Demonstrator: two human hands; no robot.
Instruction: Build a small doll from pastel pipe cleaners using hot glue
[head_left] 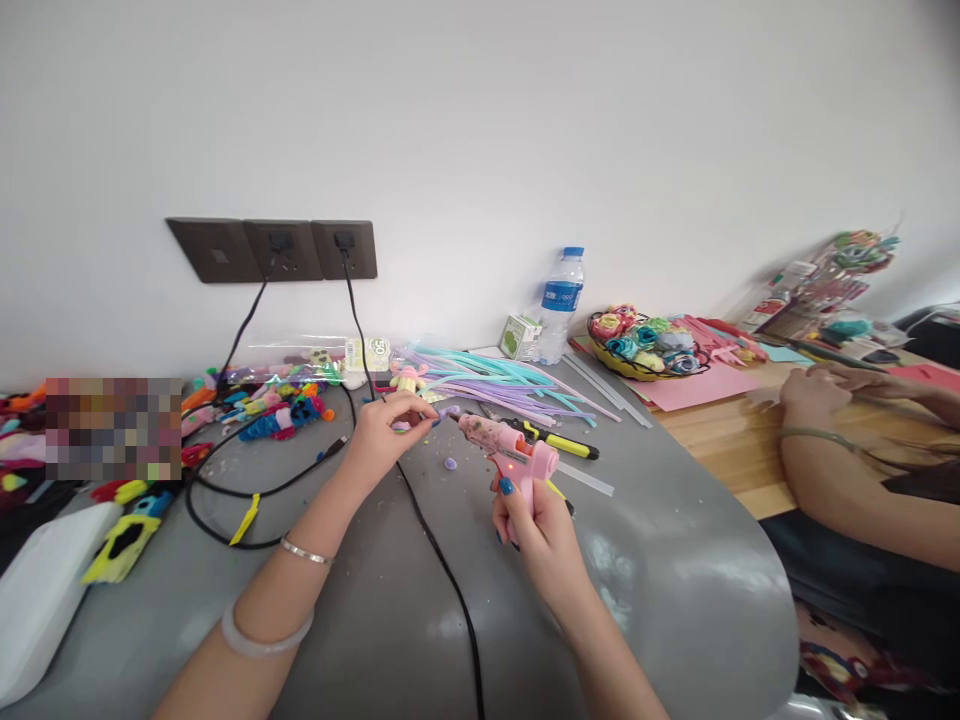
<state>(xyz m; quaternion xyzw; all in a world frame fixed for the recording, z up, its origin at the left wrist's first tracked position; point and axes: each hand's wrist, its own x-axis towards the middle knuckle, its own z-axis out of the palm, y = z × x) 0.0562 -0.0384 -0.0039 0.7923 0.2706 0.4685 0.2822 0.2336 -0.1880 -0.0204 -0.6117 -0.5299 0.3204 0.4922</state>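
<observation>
My right hand is wrapped round the handle of a pink hot glue gun, whose nozzle points left. A clear glue stick shows behind the gun. Just left of the nozzle, my left hand pinches a small purple fuzzy piece between thumb and finger. Another small purple piece lies on the grey table below it. Behind the gun rests a yellow and black tool, partly covered.
Pastel pipe cleaners lie behind my hands, near a water bottle and a basket of paper roses. Black cables cross the table. Colourful fuzzy figures are at left. Another person's hands are at the right over a wooden table.
</observation>
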